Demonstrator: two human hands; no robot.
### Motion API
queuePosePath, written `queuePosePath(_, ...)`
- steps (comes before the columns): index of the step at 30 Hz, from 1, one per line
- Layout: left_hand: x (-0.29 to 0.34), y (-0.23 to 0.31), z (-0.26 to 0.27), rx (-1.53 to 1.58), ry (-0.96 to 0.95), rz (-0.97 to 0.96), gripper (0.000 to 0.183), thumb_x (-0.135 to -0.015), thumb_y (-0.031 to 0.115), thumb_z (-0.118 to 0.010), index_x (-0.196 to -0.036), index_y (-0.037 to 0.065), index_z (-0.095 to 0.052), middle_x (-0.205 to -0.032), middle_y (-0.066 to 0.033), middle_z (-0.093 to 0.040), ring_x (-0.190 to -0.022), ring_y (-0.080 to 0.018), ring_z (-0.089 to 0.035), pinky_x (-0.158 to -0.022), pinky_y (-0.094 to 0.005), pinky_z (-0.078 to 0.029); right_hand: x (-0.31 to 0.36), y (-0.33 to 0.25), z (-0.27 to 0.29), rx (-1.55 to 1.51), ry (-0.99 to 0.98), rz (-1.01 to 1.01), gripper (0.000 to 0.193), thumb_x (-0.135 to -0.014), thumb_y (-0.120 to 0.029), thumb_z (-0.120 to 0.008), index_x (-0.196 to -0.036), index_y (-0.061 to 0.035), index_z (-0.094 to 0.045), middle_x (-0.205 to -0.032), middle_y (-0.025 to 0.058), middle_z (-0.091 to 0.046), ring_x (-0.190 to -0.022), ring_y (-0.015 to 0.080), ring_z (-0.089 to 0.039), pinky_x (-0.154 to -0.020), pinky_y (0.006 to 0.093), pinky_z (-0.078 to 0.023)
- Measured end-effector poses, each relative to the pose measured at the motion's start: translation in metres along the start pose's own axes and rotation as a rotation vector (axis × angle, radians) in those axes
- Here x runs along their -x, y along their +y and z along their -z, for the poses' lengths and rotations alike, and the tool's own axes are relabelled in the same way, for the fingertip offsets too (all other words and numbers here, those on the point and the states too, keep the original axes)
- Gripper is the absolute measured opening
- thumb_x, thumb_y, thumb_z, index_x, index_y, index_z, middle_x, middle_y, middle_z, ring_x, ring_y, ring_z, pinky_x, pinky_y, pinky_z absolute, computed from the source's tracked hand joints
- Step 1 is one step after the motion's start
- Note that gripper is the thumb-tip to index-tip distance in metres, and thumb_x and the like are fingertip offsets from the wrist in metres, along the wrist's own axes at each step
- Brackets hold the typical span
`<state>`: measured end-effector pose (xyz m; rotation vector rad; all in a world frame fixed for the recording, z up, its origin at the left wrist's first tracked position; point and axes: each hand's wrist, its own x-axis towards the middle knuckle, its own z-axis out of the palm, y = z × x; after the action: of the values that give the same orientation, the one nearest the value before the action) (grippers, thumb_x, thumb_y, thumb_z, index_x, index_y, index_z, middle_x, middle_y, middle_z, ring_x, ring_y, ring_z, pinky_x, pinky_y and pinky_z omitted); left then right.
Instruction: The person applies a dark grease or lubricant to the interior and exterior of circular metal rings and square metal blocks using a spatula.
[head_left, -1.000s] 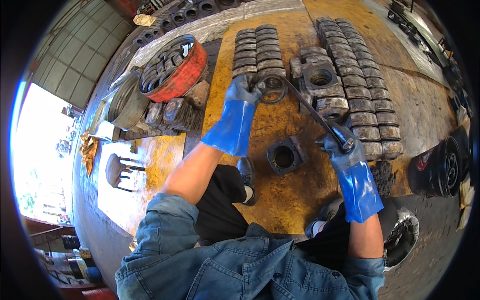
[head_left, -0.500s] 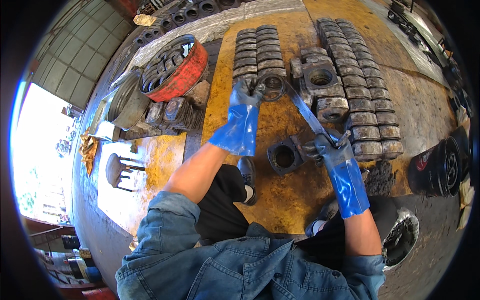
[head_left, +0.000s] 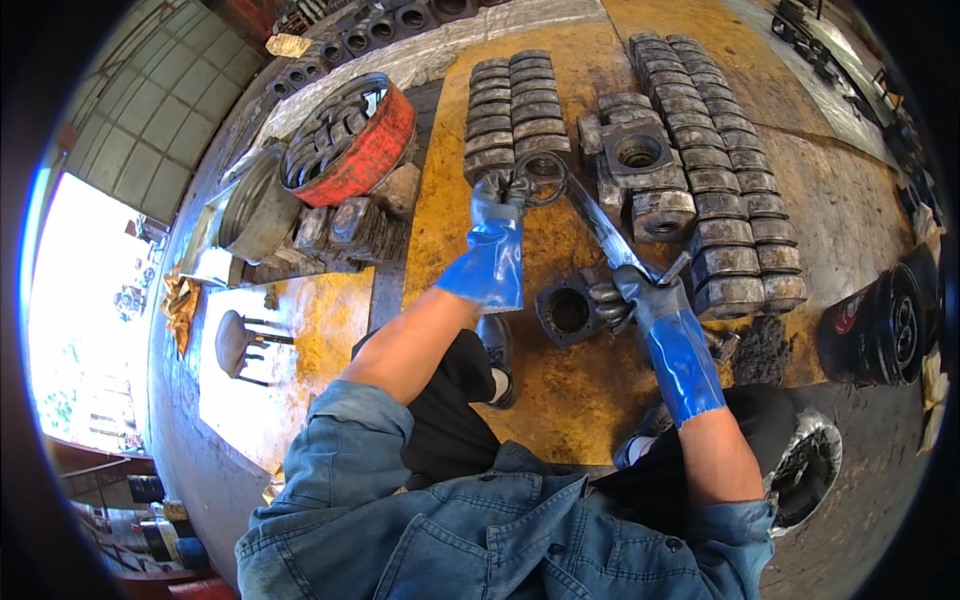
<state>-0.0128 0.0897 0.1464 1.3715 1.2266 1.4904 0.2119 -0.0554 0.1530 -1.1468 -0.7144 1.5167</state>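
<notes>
So the blue-gloved left hand (head_left: 498, 197) sits a bit lower and more upright than a second ago, fingers pinched together on the left side of a thin dark round metal ring (head_left: 541, 204), which hangs in the air about where it was. The blue-gloved right hand (head_left: 648, 292) has slid down and left, fingers clamped on the lower end of a long flat steel blade (head_left: 600, 228), now showing its shiny flat face, upper end right by the ring. Edge-wise, the stained yellow floor sheet (head_left: 545, 415) ends left of the left forearm, and the easiest elbow room is the stretch between the shoes. Around that, left to right: round brown stool (head_left: 231, 344), red round metal drum (head_left: 350, 160) full of dark curved parts, then a short double row of grimy metal blocks (head_left: 516, 110) just past the left hand. A dark square block with a round hole (head_left: 547, 300) sits right by the right hand's fingers, can't tell if they touch. Long double rows of rusty blocks (head_left: 722, 205) crowd the right hand's far side, with a black plastic bucket (head_left: 868, 330) farther right.
</notes>
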Motion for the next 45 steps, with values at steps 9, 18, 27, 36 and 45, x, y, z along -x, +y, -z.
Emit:
queuePosePath(9, -0.021, -0.021, 0.011, 0.127, -0.202, 0.331, 0.013, -0.087, 0.001, -0.065, -0.099, 0.004, -0.063, -0.089, -0.0104, -0.07, -0.075, -0.0163, -0.067, -0.053, -0.0271, -0.049, 0.017, -0.062, 0.013, 0.095, 0.053, -0.108, 0.028, -0.088, -0.011, -0.063, -0.107, 0.0097, -0.061, -0.079, 0.0135, -0.067, -0.059, 0.0203, -0.061, -0.046, 0.0317, -0.048)
queuePosePath(18, -0.018, -0.034, 0.015, 0.066, -0.375, 0.38, 0.014, -0.087, -0.009, -0.056, -0.098, -0.002, -0.062, -0.085, -0.014, -0.067, -0.073, -0.0229, -0.068, -0.053, -0.0271, -0.05, 0.025, -0.078, 0.031, 0.206, 0.037, -0.191, 0.037, -0.091, -0.027, -0.059, -0.109, 0.0056, -0.062, -0.079, 0.0178, -0.069, -0.054, 0.0198, -0.063, -0.047, 0.0271, -0.049)
queuePosePath(27, -0.02, -0.031, 0.015, -0.035, -0.359, 0.125, 0.007, -0.087, 0.0, -0.064, -0.091, -0.004, -0.067, -0.08, -0.0115, -0.069, -0.072, -0.0167, -0.066, -0.06, -0.0282, -0.051, 0.027, -0.084, 0.033, 0.159, 0.021, -0.271, 0.033, -0.092, -0.024, -0.058, -0.11, 0.0024, -0.063, -0.074, 0.0123, -0.067, -0.051, 0.0155, -0.058, -0.044, 0.0272, -0.045)
queuePosePath(36, -0.027, -0.069, 0.02, 0.406, -0.344, 0.208, 0.004, -0.088, -0.003, -0.06, -0.092, -0.004, -0.061, -0.09, -0.0145, -0.067, -0.071, -0.0195, -0.064, -0.062, -0.0315, -0.053, 0.024, -0.08, 0.037, 0.133, 0.002, -0.307, 0.032, -0.092, -0.023, -0.057, -0.114, 0.0012, -0.062, -0.075, 0.011, -0.067, -0.05, 0.0153, -0.056, -0.044, 0.0282, -0.043)
queuePosePath(45, -0.018, -0.029, 0.011, 0.168, -0.535, 0.067, 0.017, -0.089, -0.001, -0.063, -0.105, -0.004, -0.059, -0.098, -0.0127, -0.066, -0.09, -0.0237, -0.068, -0.077, -0.0314, -0.056, 0.025, -0.081, 0.054, 0.102, 0.022, -0.346, 0.033, -0.092, -0.021, -0.057, -0.117, 0.0, -0.06, -0.076, 0.0098, -0.066, -0.05, 0.0152, -0.055, -0.043, 0.0292, -0.042)
